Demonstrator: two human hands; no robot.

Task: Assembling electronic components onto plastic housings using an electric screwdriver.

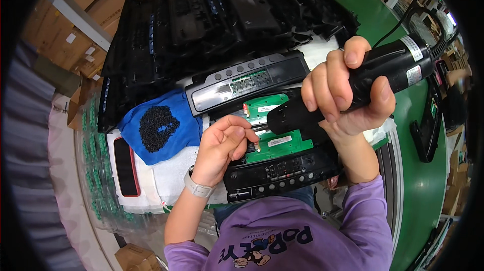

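My right hand (348, 89) is wrapped around a black electric screwdriver (396, 67), which is tilted with its nose toward my left hand. At the tool's thin metal bit, the thumb and fingers of my left hand (224, 142) are pinched together; whatever lies between them is too small to make out. Under the tool is a black plastic housing (237, 177) with a row of round grey buttons. Green circuit boards (290, 145) sit beside it, partly covered by the screwdriver and my right hand. Just beyond lies another black housing (214, 94) with buttons and a green patch.
Left of my hands, a blue cloth (133, 125) bears a pile of tiny black screws (156, 130). A red-edged phone (126, 167) lies nearer me. Many black housings (186, 14) are stacked behind. A cord (403, 16) runs near the tool; the green tabletop (426, 190) extends rightward.
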